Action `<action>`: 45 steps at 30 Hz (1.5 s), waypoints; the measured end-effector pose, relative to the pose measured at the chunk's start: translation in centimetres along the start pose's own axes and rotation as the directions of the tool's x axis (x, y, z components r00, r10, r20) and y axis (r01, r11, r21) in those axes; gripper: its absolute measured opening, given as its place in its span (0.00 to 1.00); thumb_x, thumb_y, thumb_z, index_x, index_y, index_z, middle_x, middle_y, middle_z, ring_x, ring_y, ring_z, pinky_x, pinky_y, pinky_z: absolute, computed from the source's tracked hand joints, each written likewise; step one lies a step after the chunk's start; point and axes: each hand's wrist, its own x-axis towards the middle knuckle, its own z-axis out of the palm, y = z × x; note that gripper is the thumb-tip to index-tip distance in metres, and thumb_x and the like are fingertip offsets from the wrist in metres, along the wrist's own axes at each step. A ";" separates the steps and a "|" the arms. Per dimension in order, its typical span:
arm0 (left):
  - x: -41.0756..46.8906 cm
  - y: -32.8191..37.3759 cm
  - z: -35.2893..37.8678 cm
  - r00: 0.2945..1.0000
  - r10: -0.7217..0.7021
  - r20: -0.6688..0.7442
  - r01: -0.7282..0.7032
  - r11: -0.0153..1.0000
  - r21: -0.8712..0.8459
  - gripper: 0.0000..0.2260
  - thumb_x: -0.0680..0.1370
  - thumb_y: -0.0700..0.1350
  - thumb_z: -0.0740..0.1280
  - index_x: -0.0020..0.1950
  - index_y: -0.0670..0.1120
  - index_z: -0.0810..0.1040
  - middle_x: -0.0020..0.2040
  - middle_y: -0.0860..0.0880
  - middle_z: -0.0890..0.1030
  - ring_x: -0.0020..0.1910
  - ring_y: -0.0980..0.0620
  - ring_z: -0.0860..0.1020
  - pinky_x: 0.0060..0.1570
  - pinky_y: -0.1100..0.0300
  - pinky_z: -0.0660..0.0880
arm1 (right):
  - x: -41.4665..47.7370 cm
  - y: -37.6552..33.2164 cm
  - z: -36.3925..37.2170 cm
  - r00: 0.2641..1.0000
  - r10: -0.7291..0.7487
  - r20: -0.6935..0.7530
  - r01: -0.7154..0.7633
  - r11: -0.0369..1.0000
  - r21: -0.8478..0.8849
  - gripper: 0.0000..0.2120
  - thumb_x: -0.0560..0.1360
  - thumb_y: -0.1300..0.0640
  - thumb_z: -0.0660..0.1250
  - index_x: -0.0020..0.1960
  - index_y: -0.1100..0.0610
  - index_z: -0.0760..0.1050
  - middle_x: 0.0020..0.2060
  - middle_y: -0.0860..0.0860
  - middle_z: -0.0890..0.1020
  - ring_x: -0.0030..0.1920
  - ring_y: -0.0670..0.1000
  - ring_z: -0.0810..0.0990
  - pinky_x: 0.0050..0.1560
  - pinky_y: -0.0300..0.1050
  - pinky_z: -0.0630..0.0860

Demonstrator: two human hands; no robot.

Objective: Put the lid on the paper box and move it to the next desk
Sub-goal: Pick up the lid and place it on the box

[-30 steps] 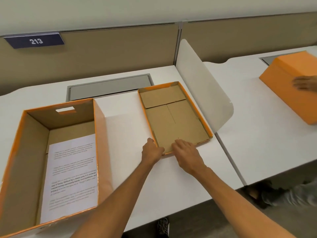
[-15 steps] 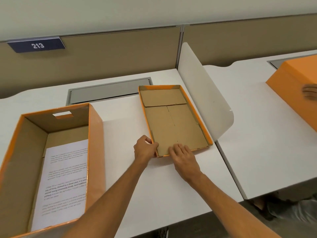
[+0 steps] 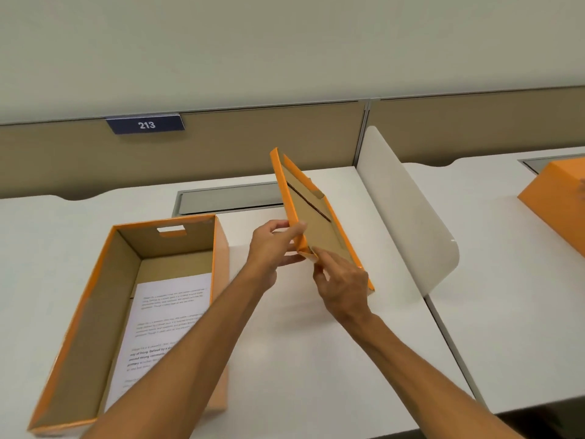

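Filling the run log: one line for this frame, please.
stage: lid lifted, not yet on box | left hand: gripping lid edge | right hand: holding lid's near end | lid: tilted, airborne | paper box: open, printed sheet inside

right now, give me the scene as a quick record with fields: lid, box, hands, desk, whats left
lid: orange lid, lifted off the desk, tilted steeply, brown inside facing the camera
left hand: left hand has a grip on the lid's near left edge
right hand: right hand holds the lid's near end from below
box: open paper box on the near desk, left of the lid
contents: printed sheet lying flat inside
next desk: beyond the white divider, another orange box on it
left to do: lid not yet on box, box not yet moved
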 end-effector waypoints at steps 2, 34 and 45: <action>-0.4 1.3 -0.7 0.996 0.064 0.062 -0.061 0.997 -0.044 0.18 0.76 0.51 0.73 0.63 0.44 0.80 0.55 0.43 0.86 0.51 0.44 0.86 0.49 0.48 0.84 | 1.5 -1.7 -0.7 0.994 0.102 -0.043 -0.098 0.991 0.094 0.11 0.74 0.64 0.74 0.55 0.58 0.83 0.38 0.51 0.86 0.33 0.51 0.80 0.32 0.43 0.78; -2.1 4.2 -19.9 0.993 -0.121 0.015 0.121 0.992 -0.033 0.27 0.76 0.39 0.72 0.74 0.40 0.69 0.61 0.41 0.81 0.55 0.41 0.82 0.49 0.43 0.80 | 8.7 -10.5 -5.0 0.555 0.634 0.539 -0.575 -0.176 0.799 0.14 0.74 0.50 0.74 0.58 0.49 0.78 0.56 0.54 0.85 0.52 0.56 0.86 0.41 0.50 0.83; -6.7 2.5 -31.4 0.992 -0.089 -0.090 0.104 0.979 0.173 0.26 0.74 0.39 0.75 0.70 0.41 0.71 0.58 0.42 0.82 0.54 0.43 0.83 0.45 0.52 0.81 | 4.9 -14.5 -0.2 0.543 0.496 0.678 -0.839 0.299 0.455 0.21 0.74 0.46 0.75 0.63 0.49 0.75 0.53 0.51 0.83 0.48 0.56 0.85 0.37 0.46 0.82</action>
